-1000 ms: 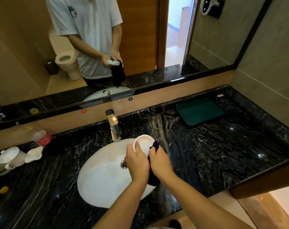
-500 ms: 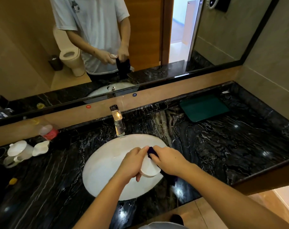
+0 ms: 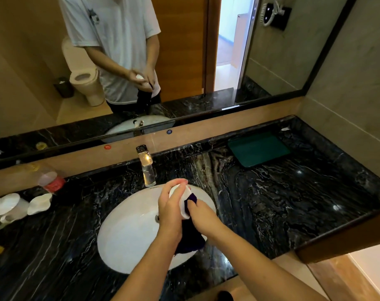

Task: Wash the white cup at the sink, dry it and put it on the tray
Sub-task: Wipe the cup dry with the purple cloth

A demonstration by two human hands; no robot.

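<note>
Both forearms extend forward from the lower edge of the view and converge above the white oval sink (image 3: 128, 233), which is set into the black marbled worktop (image 3: 282, 209). The left hand (image 3: 170, 210) is raised with its back toward the camera; its fingers (image 3: 177, 186) are curled over the outer wall of the white cup (image 3: 184, 203) and closed on it, holding the cup tilted in the air above the right half of the basin, clear of the basin surface. The right hand (image 3: 203, 215) is positioned just beside the left, wrist bent slightly inward, and is closed on a dark cloth (image 3: 190, 234). One corner of the cloth is pressed against the cup at its right side, and the remainder hangs down between the two wrists toward the sink rim. The chrome tap (image 3: 146, 166) stands upright directly behind the hands, with no water visible at its spout. The green tray (image 3: 259, 149) lies flat at the rear right of the worktop, well apart from the cup. At the far left of the worktop stand white ceramic pieces (image 3: 13, 206) and, behind them, a pink-capped bottle (image 3: 51, 181). The mirror (image 3: 184, 61) above the worktop reflects the person holding cup and cloth at waist height.
</note>
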